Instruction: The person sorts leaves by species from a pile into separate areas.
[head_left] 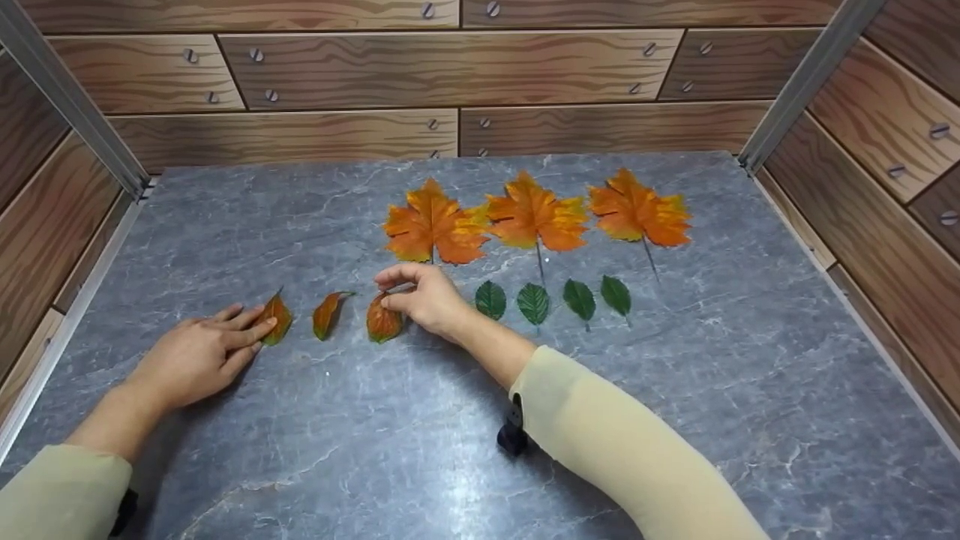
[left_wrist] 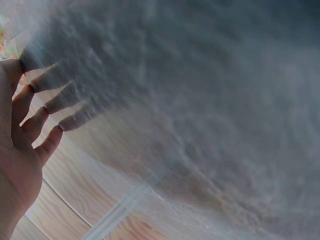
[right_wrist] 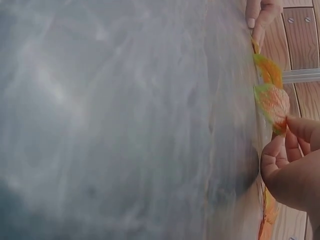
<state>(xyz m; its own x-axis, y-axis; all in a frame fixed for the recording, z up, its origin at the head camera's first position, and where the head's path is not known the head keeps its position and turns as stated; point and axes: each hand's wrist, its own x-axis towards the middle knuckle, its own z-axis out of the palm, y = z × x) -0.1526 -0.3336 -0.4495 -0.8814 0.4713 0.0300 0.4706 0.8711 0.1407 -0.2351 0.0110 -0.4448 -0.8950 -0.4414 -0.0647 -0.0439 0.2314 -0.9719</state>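
Observation:
Three small orange-brown leaves with green edges lie in a row on the left half of the table. My left hand (head_left: pixel 191 356) rests flat on the tabletop, its fingertips touching the leftmost leaf (head_left: pixel 279 321). Between the hands lies a narrow, curled leaf (head_left: pixel 326 315). With thumb and finger my right hand (head_left: pixel 431 300) pinches the third small orange leaf (head_left: pixel 384 322) by its upper end. In the right wrist view that orange leaf (right_wrist: pixel 274 105) shows its veined face, and fingers cover its tip. The left wrist view shows the left hand (left_wrist: pixel 22 150) with fingers extended against the table.
Several small green leaves (head_left: pixel 532 304) line up right of my right hand. Behind them stand out three large orange maple leaves (head_left: pixel 534 214) with stems, laid side by side. The grey marbled table (head_left: pixel 405 465) is bounded by wood-patterned walls (head_left: pixel 450 67) and metal posts.

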